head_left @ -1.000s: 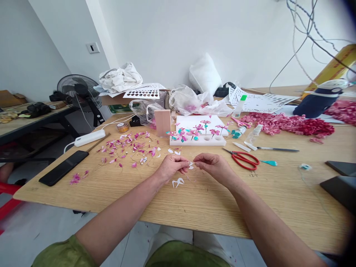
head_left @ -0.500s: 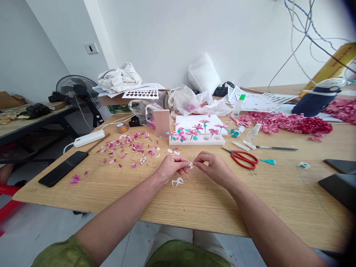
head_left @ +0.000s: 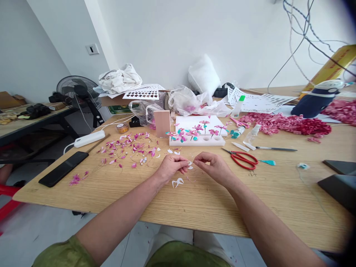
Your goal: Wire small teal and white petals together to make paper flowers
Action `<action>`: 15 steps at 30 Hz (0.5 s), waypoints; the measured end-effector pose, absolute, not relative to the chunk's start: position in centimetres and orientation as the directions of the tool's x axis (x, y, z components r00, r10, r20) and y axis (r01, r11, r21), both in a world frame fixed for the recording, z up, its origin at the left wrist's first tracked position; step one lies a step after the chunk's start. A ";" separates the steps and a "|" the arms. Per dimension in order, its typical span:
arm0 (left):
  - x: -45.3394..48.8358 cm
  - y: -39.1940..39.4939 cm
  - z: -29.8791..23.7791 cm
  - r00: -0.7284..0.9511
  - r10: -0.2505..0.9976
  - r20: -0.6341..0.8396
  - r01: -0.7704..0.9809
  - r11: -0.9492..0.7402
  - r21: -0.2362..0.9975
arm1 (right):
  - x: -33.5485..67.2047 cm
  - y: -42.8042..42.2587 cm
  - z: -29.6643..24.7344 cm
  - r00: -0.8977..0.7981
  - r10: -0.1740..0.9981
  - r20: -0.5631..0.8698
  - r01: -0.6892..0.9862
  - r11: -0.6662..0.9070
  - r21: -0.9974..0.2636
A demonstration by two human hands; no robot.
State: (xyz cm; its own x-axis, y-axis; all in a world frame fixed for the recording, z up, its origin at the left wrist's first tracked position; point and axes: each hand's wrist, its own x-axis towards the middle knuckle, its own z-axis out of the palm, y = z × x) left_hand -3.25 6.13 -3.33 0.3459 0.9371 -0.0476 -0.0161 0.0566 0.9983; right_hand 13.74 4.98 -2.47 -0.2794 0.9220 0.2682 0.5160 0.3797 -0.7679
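Observation:
My left hand (head_left: 172, 165) is closed in a pinch, with a small white petal-shaped cutout (head_left: 190, 163) at its fingertips. Just to the right, my right hand (head_left: 213, 165) pinches too, its fingertips close to that cutout; what they hold is too small to make out. Below the left fingers a white curved cutout (head_left: 177, 182) lies on the wooden table (head_left: 194, 213). More white petal pieces (head_left: 173, 151) rest beyond the hands. Behind them stands a white foam block (head_left: 180, 142) bearing several pink and teal wire-stemmed flowers (head_left: 193, 133).
Loose pink petals and wires (head_left: 130, 146) spread to the left, by a black phone (head_left: 63, 169) and a white power strip (head_left: 89, 138). Red-handled scissors (head_left: 244, 159), a pen-like tool (head_left: 276, 148) and a spray bottle (head_left: 252, 136) lie right. A wooden block (head_left: 162, 124) stands behind.
The hands stay almost in place, still pinching close together. The white cutout between the fingertips has shifted very slightly.

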 end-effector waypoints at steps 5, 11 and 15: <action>-3.2 6.2 -3.2 0.230 0.973 -0.014 -0.125 0.044 0.991 | 14.1 5.3 -2.9 -0.014 0.976 0.219 0.376 0.208 -0.903; -2.9 6.1 -3.3 0.202 0.979 0.041 -0.210 0.002 0.978 | 13.1 5.2 -3.0 -0.151 0.987 0.054 0.115 0.072 -0.991; -2.6 5.9 -3.3 0.242 0.969 0.043 -0.209 0.009 0.978 | 12.3 5.1 -3.1 -0.178 0.982 0.058 0.013 0.061 -0.998</action>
